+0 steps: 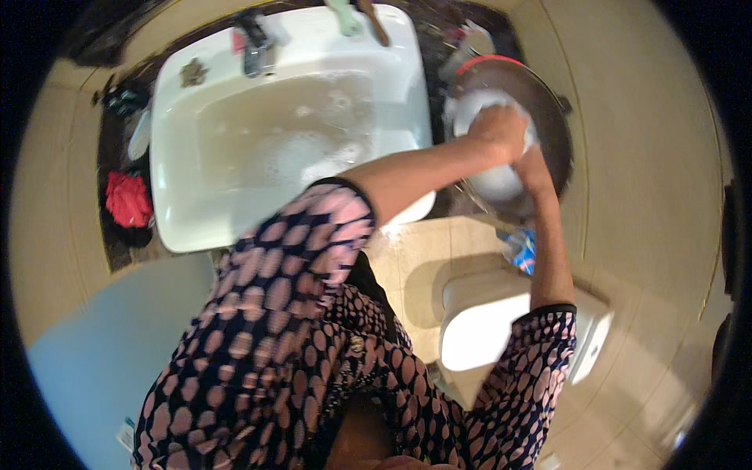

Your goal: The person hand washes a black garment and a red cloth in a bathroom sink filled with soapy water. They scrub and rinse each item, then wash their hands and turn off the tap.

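Observation:
Both of my hands are together over a round dark basin (555,135) with a partly red rim, right of the washbasin. My left hand (499,132) is curled at the upper part of a white, sudsy thing (496,185), which looks like wet cloth; motion blur hides its exact form. Close against it, on the lower right, my right hand (531,164) is closed on the same white thing. The fingertips of both hands are hidden. White washbasin (170,217) holds cloudy water with foam on it.
A tap (255,56) stands at the washbasin's back, near a green-handled thing (346,20) and a brown one (376,26). Red cloth (128,200) lies on the dark counter at left. Below right is a white toilet (482,329), with a blue packet (521,252) beyond it.

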The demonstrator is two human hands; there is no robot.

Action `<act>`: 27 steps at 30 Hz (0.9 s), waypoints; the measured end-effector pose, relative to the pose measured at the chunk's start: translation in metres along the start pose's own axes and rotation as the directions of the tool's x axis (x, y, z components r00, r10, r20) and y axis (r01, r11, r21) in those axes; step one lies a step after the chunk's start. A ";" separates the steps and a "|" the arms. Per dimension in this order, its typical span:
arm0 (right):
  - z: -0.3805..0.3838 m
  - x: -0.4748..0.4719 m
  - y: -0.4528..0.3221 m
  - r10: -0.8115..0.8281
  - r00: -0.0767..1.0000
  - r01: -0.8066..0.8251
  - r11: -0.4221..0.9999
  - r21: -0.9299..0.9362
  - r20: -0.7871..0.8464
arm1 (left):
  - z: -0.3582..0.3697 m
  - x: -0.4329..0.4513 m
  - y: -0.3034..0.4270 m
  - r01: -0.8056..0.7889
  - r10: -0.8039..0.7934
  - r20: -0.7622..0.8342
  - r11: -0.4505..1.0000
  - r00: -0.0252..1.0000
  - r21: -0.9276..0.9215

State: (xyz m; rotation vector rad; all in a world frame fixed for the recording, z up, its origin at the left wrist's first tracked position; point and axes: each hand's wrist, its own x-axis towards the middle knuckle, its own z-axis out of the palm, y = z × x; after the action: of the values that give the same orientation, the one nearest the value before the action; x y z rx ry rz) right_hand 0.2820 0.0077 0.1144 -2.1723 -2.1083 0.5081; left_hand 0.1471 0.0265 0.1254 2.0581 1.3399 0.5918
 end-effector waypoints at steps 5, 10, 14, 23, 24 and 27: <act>-0.024 -0.027 0.028 -0.248 0.947 0.265 0.962 0.059 -0.202 | -0.015 -0.045 -0.001 -0.430 0.398 -0.173 0.874 0.901 -0.227; -0.025 -0.065 -0.085 -0.338 0.883 0.467 0.690 0.553 -0.325 | -0.089 -0.111 -0.119 -0.163 -0.027 -0.340 0.840 0.940 -0.518; 0.002 -0.065 -0.153 -0.433 0.800 0.594 0.481 0.645 -0.415 | -0.141 -0.148 -0.190 0.250 -0.420 -0.259 0.827 0.869 -0.503; 0.144 0.019 -0.181 -0.193 0.971 0.212 0.431 0.877 -0.140 | -0.138 -0.223 -0.266 0.468 -0.709 -0.134 0.583 0.692 -0.664; 0.151 0.025 -0.183 -0.181 0.976 0.184 0.397 0.899 -0.119 | -0.135 -0.224 -0.266 0.475 -0.708 -0.117 0.578 0.697 -0.663; 0.169 0.034 -0.196 -0.234 0.969 0.171 0.382 0.908 -0.084 | -0.123 -0.225 -0.279 0.464 -0.644 -0.015 0.568 0.765 -0.680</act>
State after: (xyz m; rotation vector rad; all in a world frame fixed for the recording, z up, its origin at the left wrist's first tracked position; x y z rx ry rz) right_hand 0.0459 0.0226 0.0032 -1.2058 -1.4272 1.3210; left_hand -0.2019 -0.0654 0.0098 0.9229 1.5546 0.8917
